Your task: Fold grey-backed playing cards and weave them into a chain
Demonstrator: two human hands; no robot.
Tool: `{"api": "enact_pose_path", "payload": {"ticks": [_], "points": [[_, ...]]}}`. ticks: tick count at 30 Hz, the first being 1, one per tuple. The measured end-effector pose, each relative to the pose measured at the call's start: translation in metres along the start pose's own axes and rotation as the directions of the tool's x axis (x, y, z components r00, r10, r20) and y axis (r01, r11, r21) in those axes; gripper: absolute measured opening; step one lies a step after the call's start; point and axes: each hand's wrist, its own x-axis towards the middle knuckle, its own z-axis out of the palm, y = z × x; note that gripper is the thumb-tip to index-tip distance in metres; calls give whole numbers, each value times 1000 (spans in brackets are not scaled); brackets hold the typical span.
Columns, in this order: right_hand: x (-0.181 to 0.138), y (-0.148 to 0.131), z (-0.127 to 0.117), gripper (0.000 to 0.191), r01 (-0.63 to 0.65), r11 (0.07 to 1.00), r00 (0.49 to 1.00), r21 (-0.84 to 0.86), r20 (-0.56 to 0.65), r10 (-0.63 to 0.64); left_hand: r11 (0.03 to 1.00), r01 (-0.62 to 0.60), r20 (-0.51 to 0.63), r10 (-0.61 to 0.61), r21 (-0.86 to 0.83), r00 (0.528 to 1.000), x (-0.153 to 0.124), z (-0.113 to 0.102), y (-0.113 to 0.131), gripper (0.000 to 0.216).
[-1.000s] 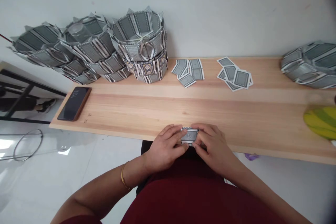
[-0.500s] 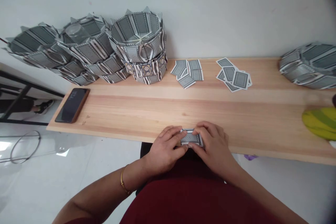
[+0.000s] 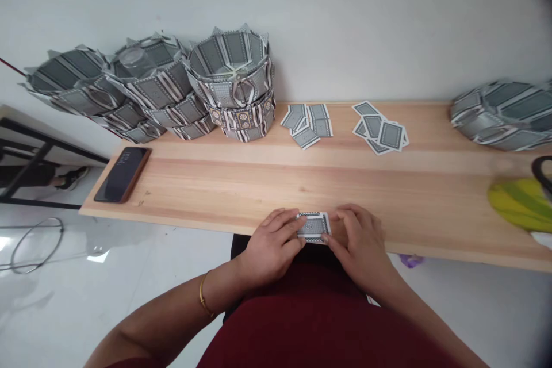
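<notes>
At the table's front edge lies a grey-backed playing card point(image 3: 314, 226), with white strips along its long sides that look like folded edges. My left hand point(image 3: 276, 241) grips its left end, fingertips on top and thumb along the near side. My right hand point(image 3: 360, 241) is at the other end, its thumb at the near right corner and its fingers spread apart from the thumb, just off the card. Further back lie two loose groups of playing cards, one spread group point(image 3: 307, 123) and one overlapping pile point(image 3: 382, 129).
Stacked baskets of folded cards point(image 3: 241, 86) stand at the back left, with a clear cup point(image 3: 135, 60) in one. Another card basket point(image 3: 500, 115) sits at the back right. A phone point(image 3: 123, 174) lies at the left end, a yellow-green object point(image 3: 517, 201) at the right.
My right hand has shifted slightly right, and its fingers have come off the card's top. My left hand stays on the card. The view has tilted a little.
</notes>
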Motion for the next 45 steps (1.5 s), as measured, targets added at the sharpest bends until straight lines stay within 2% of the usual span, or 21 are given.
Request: {"api": "enact_pose_path", "payload": {"ticks": [7, 11, 15, 20, 24, 27, 29, 31, 34, 36, 38, 40, 41, 43, 45], "points": [[0, 4, -3, 29, 28, 999, 999, 18, -39, -27, 1000, -8, -17, 8, 2, 1000, 1, -1, 0, 16], [6, -9, 1, 46, -51, 995, 993, -82, -109, 42, 1000, -1, -25, 2, 15, 1000, 1, 0, 2, 15], [6, -15, 6, 49, -31, 990, 991, -139, -135, 12, 999, 20, -40, -18, 29, 999, 0, 2, 4, 14], [-2, 0, 3, 46, -16, 993, 996, -120, -87, 6, 998, 24, -87, -19, 55, 996, -1, 7, 5, 9], [-3, 11, -9, 49, 64, 998, 998, -20, 3, -63, 999, 44, -113, -40, 27, 993, 0, 8, 6, 7], [3, 13, -22, 54, 105, 990, 990, 94, 88, -113, 993, 77, -144, -89, -90, 985, 5, 2, 9, 8], [10, 12, -31, 57, 98, 975, 982, 199, 138, -127, 964, 146, -160, -183, -221, 970, 10, -5, 9, 10], [21, 11, -37, 63, 61, 952, 970, 301, 208, -128, 894, 285, -142, -350, -346, 926, 17, -12, 8, 11], [42, 10, -38, 68, -35, 868, 940, 495, 312, -140, 702, 499, -50, -603, -509, 797, 31, -19, 2, 16], [60, 10, -36, 57, -96, 761, 920, 641, 348, -178, 539, 549, 25, -698, -639, 715, 44, -22, -4, 23], [80, 10, -36, 37, -152, 652, 874, 743, 409, -262, 361, 503, 87, -739, -785, 668, 61, -23, -10, 28], [102, 12, -39, 27, -232, 614, 840, 754, 474, -264, 190, 388, 127, -741, -902, 659, 80, -23, -16, 30], [112, 13, -41, 28, -240, 599, 861, 764, 453, -233, 110, 331, 147, -736, -937, 660, 89, -23, -20, 31], [132, 15, -46, 30, -162, 585, 927, 794, 326, -187, 10, 272, 183, -716, -962, 673, 108, -22, -28, 35], [149, 19, -50, 32, -54, 625, 968, 779, 194, -158, 15, 293, 204, -681, -956, 703, 124, -19, -40, 37]]}}
